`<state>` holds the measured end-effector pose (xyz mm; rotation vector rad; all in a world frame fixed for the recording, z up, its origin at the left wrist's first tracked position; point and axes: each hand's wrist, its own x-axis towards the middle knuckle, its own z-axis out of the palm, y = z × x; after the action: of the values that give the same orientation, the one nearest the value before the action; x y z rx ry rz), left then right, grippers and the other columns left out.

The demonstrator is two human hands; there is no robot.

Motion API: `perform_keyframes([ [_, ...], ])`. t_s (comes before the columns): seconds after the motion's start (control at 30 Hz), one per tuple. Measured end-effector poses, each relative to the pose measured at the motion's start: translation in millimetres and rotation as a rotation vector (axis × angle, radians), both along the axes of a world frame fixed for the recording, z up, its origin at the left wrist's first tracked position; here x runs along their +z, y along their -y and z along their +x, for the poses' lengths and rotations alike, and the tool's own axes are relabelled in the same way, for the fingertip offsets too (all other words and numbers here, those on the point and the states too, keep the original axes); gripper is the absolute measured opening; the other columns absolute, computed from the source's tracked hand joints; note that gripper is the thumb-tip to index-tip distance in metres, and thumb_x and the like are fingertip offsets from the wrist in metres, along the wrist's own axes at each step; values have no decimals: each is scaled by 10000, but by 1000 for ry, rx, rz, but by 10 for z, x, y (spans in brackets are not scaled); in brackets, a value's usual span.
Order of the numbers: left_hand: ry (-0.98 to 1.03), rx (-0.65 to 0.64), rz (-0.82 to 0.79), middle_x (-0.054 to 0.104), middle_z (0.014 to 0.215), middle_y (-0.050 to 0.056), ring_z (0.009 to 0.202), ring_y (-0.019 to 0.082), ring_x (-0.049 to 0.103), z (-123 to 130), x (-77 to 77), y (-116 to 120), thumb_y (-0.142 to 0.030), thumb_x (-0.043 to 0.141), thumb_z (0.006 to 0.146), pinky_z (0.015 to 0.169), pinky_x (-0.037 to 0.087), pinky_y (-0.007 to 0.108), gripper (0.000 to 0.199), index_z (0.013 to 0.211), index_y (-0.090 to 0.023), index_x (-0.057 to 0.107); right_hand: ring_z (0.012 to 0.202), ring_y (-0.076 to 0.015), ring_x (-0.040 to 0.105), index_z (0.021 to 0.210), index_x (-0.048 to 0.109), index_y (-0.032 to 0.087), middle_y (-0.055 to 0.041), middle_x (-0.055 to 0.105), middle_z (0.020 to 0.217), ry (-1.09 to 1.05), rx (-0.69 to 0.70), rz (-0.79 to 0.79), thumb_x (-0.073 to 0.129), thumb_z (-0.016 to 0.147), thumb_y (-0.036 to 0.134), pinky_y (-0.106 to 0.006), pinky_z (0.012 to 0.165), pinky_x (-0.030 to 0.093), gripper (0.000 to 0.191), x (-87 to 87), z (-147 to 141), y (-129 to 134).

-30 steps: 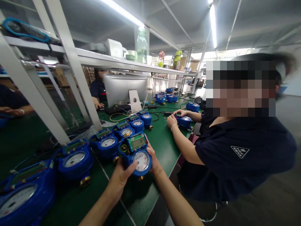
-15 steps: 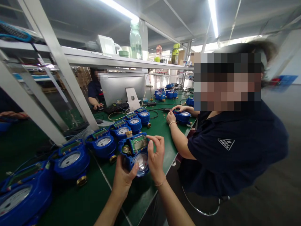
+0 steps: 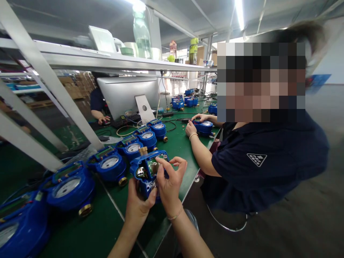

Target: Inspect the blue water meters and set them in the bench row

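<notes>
My left hand [image 3: 138, 204] is closed around the lower part of a blue water meter [image 3: 135, 165], its thumb over the dial end. The meter is tilted above the green table, its upper housing uncovered, with a circuit board [image 3: 152, 166] and a shiny rounded part [image 3: 141, 172] inside. A brass fitting [image 3: 143, 150] sticks out at the far side. My right hand [image 3: 172, 179] lies over the meter, fingers apart, the index fingertip on the board. It covers much of the dial. Whether anything small is between its fingers cannot be made out.
Several blue water meters [image 3: 109, 165] with brass ends line the green table [image 3: 113, 202] at left. A monitor [image 3: 129, 95] stands behind them, below a shelf [image 3: 80, 59] with bottles. At right a co-worker [image 3: 242, 157] handles another meter [image 3: 204, 128]. Metal posts [image 3: 72, 107] rise at left.
My right hand has moved left over the meter, its index finger now on the board. The meter has tilted, hiding more of its dial. The view has shifted slightly.
</notes>
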<state>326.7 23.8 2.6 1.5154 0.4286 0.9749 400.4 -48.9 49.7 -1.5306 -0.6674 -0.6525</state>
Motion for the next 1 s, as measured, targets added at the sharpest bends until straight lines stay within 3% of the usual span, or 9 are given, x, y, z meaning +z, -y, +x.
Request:
perform_keyframes([
  [0.17, -14, 21, 5, 596, 1136, 101, 1045, 251, 612, 6, 25, 11, -345, 761, 609, 868, 534, 324, 610, 1124, -201, 467, 962, -195, 421, 1073, 706, 346, -28, 398, 988, 7, 21, -22, 521, 950, 245, -378, 857, 363, 244, 0, -3, 15],
  [0.33, -19, 22, -14, 589, 1140, 101, 1045, 243, 604, 7, 14, 9, -330, 764, 602, 862, 530, 301, 622, 1133, -201, 466, 974, -201, 420, 1068, 708, 368, -26, 395, 990, 0, 28, -49, 543, 937, 247, -380, 869, 370, 243, -7, -1, 15],
  [0.8, -26, 18, -45, 584, 1112, 90, 1012, 225, 602, -17, 21, -7, -319, 759, 615, 845, 518, 283, 610, 1138, -208, 465, 974, -216, 401, 1120, 682, 336, -42, 406, 990, -20, -160, -56, 532, 950, 198, -387, 862, 349, 265, -25, 29, -71],
  [1.0, -19, 32, -14, 596, 990, 64, 901, 221, 611, -15, 3, -34, -318, 753, 620, 732, 520, 281, 511, 1037, -211, 477, 979, -219, 413, 1081, 700, 333, -43, 418, 987, 48, -133, -74, 546, 940, 204, -404, 875, 350, 246, -19, 1, -70],
])
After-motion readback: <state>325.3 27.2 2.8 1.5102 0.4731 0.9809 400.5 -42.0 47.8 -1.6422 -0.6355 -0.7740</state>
